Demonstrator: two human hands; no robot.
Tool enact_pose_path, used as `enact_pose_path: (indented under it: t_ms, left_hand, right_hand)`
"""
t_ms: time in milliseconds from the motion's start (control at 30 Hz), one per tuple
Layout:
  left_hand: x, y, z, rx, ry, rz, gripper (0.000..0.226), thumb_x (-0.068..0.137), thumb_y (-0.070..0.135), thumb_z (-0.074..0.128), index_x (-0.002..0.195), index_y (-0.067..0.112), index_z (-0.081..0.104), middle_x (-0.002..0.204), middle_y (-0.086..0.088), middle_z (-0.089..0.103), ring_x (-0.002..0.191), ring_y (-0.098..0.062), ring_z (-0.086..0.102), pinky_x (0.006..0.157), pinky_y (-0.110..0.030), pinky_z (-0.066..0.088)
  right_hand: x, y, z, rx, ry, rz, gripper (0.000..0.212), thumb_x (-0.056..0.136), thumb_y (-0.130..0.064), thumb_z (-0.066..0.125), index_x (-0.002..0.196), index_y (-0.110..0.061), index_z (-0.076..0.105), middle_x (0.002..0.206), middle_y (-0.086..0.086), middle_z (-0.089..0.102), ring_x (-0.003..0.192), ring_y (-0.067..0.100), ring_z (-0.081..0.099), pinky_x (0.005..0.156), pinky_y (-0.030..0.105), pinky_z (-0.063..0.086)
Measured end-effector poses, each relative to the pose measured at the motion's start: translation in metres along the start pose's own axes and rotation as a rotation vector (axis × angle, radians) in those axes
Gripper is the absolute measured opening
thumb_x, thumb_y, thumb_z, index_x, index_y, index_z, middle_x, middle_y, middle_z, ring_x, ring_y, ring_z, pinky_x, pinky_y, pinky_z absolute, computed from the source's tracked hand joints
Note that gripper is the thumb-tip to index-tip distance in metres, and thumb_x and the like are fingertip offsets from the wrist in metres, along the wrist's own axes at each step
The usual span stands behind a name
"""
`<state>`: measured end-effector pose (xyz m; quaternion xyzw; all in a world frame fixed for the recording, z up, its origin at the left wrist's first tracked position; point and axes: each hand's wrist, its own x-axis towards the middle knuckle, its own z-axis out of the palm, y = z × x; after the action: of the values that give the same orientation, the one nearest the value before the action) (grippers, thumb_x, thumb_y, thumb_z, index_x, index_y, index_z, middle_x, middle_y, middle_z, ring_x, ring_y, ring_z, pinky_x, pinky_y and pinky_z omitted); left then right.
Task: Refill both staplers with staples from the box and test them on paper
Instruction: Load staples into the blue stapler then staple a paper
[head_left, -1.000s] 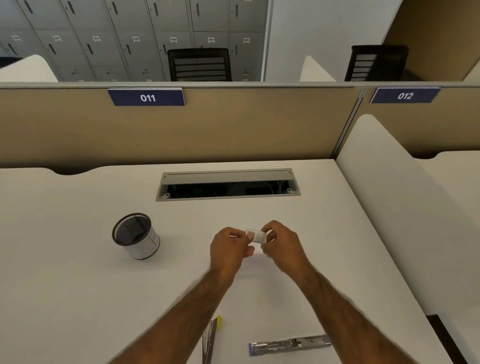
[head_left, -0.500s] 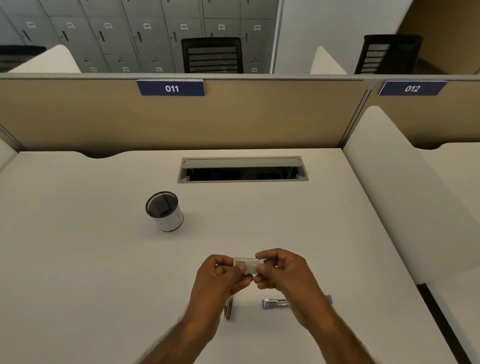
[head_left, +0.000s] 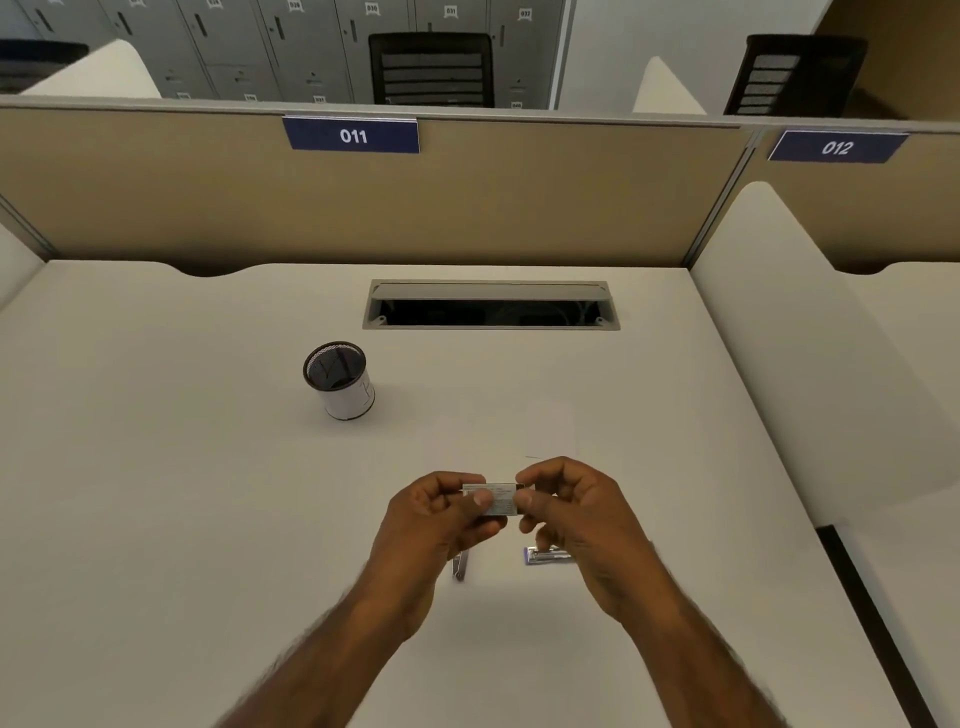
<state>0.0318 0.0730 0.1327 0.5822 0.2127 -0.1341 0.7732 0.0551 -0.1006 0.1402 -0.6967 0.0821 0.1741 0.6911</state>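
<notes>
Hands: our left hand (head_left: 441, 512) and right hand (head_left: 576, 506) pinch one staple box (head_left: 496, 500) between them.
Staplers: we count two (head_left: 461, 565) (head_left: 548, 556) underneath.
Cups: one mesh cup (head_left: 340, 379).

Desk (head_left: 208, 519): off-white, plain. Pen cup (head_left: 340, 382): black mesh, white wrap. Staple box (head_left: 496, 500): grey-white, printed. Partition (head_left: 519, 208): tan.
</notes>
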Motion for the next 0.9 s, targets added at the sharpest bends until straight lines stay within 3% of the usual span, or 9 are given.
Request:
enact_pose_path:
  t_ms: [167, 267, 433, 533, 633, 767, 900]
  left_hand:
    - [-0.002, 0.002, 0.0, -0.066, 0.038, -0.002, 0.023, 0.089, 0.005, 0.07, 0.11, 0.002, 0.062, 0.098, -0.02, 0.076, 0.088, -0.034, 0.076, 0.078, -0.032, 0.063]
    - [-0.002, 0.005, 0.001, -0.092, 0.105, 0.028, 0.022, 0.085, 0.002, 0.073, 0.1, 0.001, 0.056, 0.088, -0.019, 0.077, 0.077, -0.031, 0.076, 0.075, -0.032, 0.063]
    - [-0.001, 0.005, 0.005, -0.064, 0.135, 0.06, 0.022, 0.086, 0.006, 0.073, 0.098, -0.008, 0.06, 0.09, -0.019, 0.077, 0.082, -0.032, 0.077, 0.086, -0.039, 0.061]
    - [0.0, 0.005, 0.005, -0.076, 0.16, 0.071, 0.016, 0.087, 0.008, 0.072, 0.095, -0.004, 0.066, 0.093, -0.018, 0.077, 0.085, -0.031, 0.077, 0.089, -0.04, 0.058]
    - [0.0, 0.004, 0.005, -0.088, 0.174, 0.083, 0.012, 0.086, 0.008, 0.072, 0.092, -0.001, 0.067, 0.092, -0.017, 0.077, 0.084, -0.03, 0.077, 0.091, -0.041, 0.058]
    - [-0.002, 0.004, 0.007, -0.076, 0.16, 0.084, 0.012, 0.087, 0.009, 0.071, 0.092, -0.001, 0.067, 0.094, -0.018, 0.077, 0.087, -0.031, 0.076, 0.093, -0.042, 0.056]
    - [-0.005, 0.003, 0.008, -0.081, 0.134, 0.077, 0.015, 0.087, 0.008, 0.071, 0.095, -0.003, 0.065, 0.094, -0.019, 0.077, 0.088, -0.032, 0.076, 0.092, -0.042, 0.058]
  right_hand:
    - [-0.002, 0.002, -0.001, 0.089, 0.031, 0.018, 0.013, 0.09, -0.002, 0.063, 0.101, -0.007, 0.068, 0.085, 0.017, 0.073, 0.066, 0.025, 0.066, 0.059, 0.036, 0.053]
    - [-0.003, 0.004, 0.001, 0.139, 0.058, 0.017, 0.011, 0.09, 0.0, 0.062, 0.101, -0.003, 0.064, 0.086, 0.023, 0.071, 0.065, 0.027, 0.066, 0.06, 0.036, 0.053]
    - [-0.002, 0.004, 0.008, 0.116, 0.136, -0.032, 0.007, 0.091, 0.002, 0.06, 0.095, -0.002, 0.06, 0.083, 0.021, 0.071, 0.065, 0.031, 0.069, 0.062, 0.038, 0.058]
    - [-0.004, 0.0, 0.011, 0.072, 0.171, -0.067, 0.008, 0.091, 0.002, 0.058, 0.091, -0.004, 0.063, 0.086, 0.016, 0.071, 0.068, 0.03, 0.072, 0.063, 0.036, 0.06]
    - [-0.005, -0.003, 0.012, -0.032, 0.216, -0.071, 0.007, 0.092, -0.01, 0.063, 0.089, -0.012, 0.069, 0.086, 0.006, 0.073, 0.07, 0.022, 0.073, 0.062, 0.035, 0.06]
    - [-0.007, -0.007, 0.011, -0.197, 0.254, -0.046, 0.016, 0.081, -0.033, 0.077, 0.081, -0.018, 0.071, 0.071, -0.002, 0.072, 0.056, 0.016, 0.068, 0.057, 0.032, 0.059]
    - [-0.009, -0.011, 0.012, -0.189, 0.237, -0.009, 0.023, 0.076, -0.031, 0.081, 0.077, -0.011, 0.07, 0.066, 0.004, 0.069, 0.051, 0.011, 0.06, 0.052, 0.025, 0.054]
